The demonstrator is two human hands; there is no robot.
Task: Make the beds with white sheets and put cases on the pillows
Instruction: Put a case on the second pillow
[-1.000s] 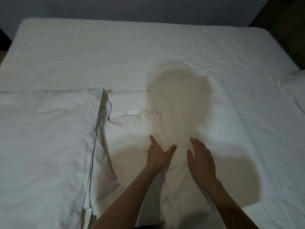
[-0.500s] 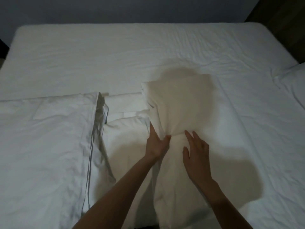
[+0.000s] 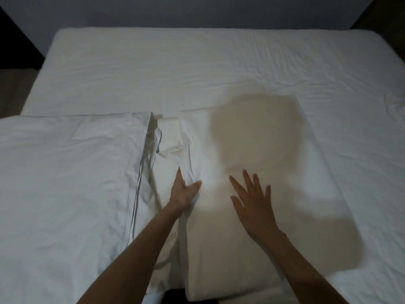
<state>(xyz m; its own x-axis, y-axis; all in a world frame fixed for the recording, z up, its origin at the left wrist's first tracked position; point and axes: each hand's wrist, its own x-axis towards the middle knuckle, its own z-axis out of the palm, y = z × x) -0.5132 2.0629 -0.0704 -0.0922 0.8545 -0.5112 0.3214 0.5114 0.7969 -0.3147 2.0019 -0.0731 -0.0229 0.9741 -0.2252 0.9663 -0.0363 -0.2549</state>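
Where the far end of the middle pillow [image 3: 258, 137] had been drawn up into a bunched hump toward the hands half a second before, it now lay flat again. It ran from the lower edge of the frame up to a squared corner just right of centre. This was the head-camera view, looking down over a bed [image 3: 197, 62] covered in a creased white sheet, and it was the only view.

That flattening suggested the pillow had been settled and the smoothing stage had begun. The left side was not yet tidy: a strip of loose fabric [image 3: 186, 150] lay rumpled along the pillow's left edge, just left of centre. In the dim light, white on white, it may have been the open end of the pillowcase, but that could not be confirmed.

The left hand [image 3: 185, 190], below the centre of the frame, pinched a fold of that loose fabric between its raised thumb and its fingers. The right hand [image 3: 252, 200], just to its right, held nothing. Its fingers were straight and spread, palm down on or just above the pillow's top.

A cased pillow [image 3: 65, 183] with a grey-piped edge filled the left of the frame, lying beside the loose fabric. The shadow of the person's head and arms fell across the middle pillow.
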